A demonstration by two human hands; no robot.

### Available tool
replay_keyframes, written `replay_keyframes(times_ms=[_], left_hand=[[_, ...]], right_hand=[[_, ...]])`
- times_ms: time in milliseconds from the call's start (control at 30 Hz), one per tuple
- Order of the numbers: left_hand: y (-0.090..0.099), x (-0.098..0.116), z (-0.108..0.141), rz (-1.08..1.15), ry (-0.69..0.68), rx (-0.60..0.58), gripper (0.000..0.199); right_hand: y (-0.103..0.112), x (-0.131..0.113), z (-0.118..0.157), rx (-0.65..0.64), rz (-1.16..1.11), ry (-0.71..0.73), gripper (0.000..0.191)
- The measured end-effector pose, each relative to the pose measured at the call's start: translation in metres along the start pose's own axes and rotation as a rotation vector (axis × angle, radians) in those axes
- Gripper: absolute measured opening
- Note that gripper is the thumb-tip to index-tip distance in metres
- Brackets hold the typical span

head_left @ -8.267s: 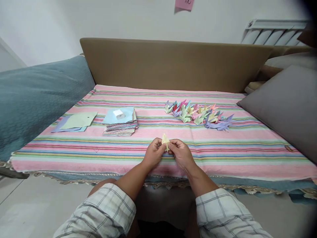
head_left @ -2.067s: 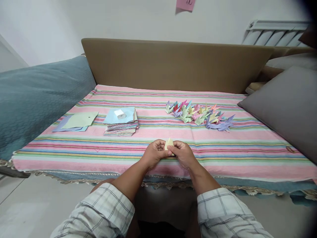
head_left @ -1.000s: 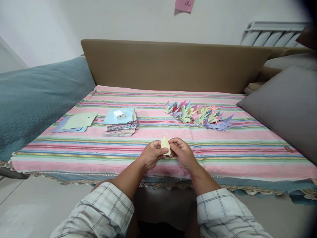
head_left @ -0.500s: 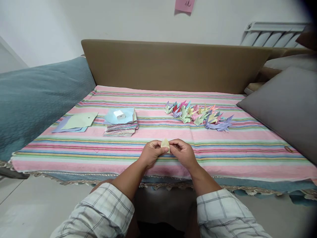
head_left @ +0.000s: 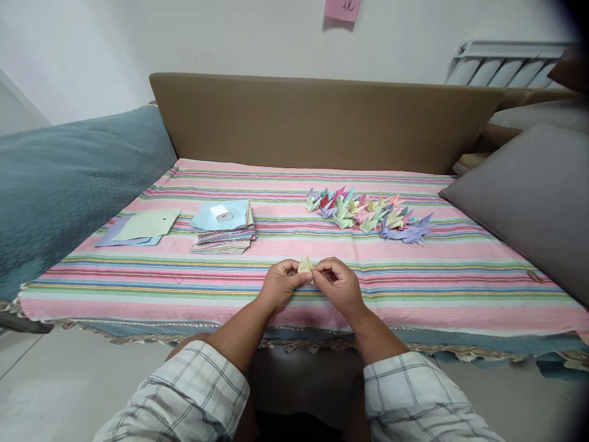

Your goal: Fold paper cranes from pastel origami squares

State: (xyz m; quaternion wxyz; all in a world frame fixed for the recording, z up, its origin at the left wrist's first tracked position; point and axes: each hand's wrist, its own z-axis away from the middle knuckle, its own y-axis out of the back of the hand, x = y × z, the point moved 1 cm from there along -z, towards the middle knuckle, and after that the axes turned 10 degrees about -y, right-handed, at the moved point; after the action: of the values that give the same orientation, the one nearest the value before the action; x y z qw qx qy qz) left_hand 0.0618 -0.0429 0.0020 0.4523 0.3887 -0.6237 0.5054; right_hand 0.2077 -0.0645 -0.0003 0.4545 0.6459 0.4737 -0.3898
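A small piece of folded yellow paper (head_left: 305,266) is held between both hands, above the front part of the striped cloth. My left hand (head_left: 281,285) pinches its left side, thumb in front. On the right side, my right hand (head_left: 339,285) grips the paper's edge between thumb and fingertips. The fingers behind the paper are partly hidden. Beyond my right hand stands a cluster of folded paper cranes (head_left: 368,215) in many colours.
Left of centre, a stack of coloured paper (head_left: 223,239) carries a white charger block (head_left: 221,213). Loose green and purple sheets (head_left: 147,224) lie farther left. The striped cloth (head_left: 285,184) covers a sofa seat, with a grey cushion (head_left: 529,202) at right and a blue armrest (head_left: 87,166) at left.
The yellow paper's outline has turned from rounded to more pointed as the fingers work it. My right fingertips have shifted slightly inward across its right edge.
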Motion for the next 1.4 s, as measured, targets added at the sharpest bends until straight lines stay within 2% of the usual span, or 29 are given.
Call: replay_keyframes(times_ms=[133,267,467,733,1033,1267,1400], left_hand=[[0.003,-0.002,0.000,-0.128,-0.024,-0.055,0.033],[0.004,-0.002,0.000,-0.184,-0.052,-0.095,0.033],[0.000,0.001,0.001,-0.061,-0.024,-0.103,0.038],[-0.003,0.001,0.004,0.084,0.108,-0.080,0.044],[-0.005,-0.005,0.003,0.138,0.058,-0.008,0.046],[-0.006,0.001,0.005,0.256,0.100,-0.062,0.045],[-0.004,0.003,0.006,0.278,0.141,-0.053,0.040]], right_hand=[[0.003,0.002,-0.003,-0.177,-0.108,-0.220,0.014],[0.006,0.004,-0.006,-0.273,-0.081,-0.291,0.019],[0.000,0.009,-0.005,-0.236,-0.222,-0.358,0.027],[-0.003,0.009,-0.007,-0.224,-0.302,-0.389,0.029],[-0.006,0.011,-0.006,-0.281,-0.397,-0.408,0.030],[-0.007,0.010,-0.006,-0.275,-0.438,-0.440,0.028],[-0.007,0.011,-0.005,-0.299,-0.455,-0.432,0.027]])
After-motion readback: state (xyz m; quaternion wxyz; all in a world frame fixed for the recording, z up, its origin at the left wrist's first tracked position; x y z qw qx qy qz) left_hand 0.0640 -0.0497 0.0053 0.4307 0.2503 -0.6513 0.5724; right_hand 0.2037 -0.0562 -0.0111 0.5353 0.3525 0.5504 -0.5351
